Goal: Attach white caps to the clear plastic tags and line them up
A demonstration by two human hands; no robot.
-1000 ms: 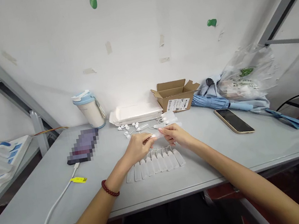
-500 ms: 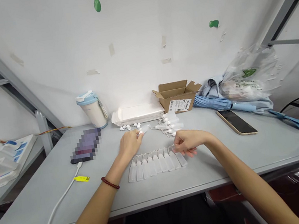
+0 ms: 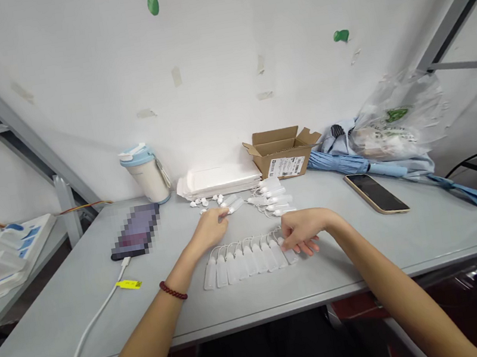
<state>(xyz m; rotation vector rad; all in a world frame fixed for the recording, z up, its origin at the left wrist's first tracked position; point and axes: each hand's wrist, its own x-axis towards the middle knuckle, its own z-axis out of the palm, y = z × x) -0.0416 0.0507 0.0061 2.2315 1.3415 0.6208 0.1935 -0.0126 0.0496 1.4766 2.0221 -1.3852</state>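
Small translucent tubes with white caps and thin cord loops lie side by side in a row (image 3: 246,263) near the table's front. My right hand (image 3: 303,228) is closed at the row's right end, thumb and finger pinching the rightmost tube near its cap and partly covering it. Farther back, my left hand (image 3: 211,228) is closed at the cap end of a translucent tube (image 3: 236,205), with another lying against it. Beside these is a loose pile of capped tubes (image 3: 280,200). Several small white caps (image 3: 205,201) lie behind my left hand.
A stack of white trays (image 3: 223,178) and an open cardboard box (image 3: 284,156) stand against the wall. To the left are a cup (image 3: 146,175) and a cabled phone (image 3: 136,231); to the right, another phone (image 3: 376,193), a blue umbrella (image 3: 339,161) and a plastic bag (image 3: 397,123).
My hands have parted from the tube they held together. The left moved left and back to the tubes near the caps; the right came down to the row's right end.
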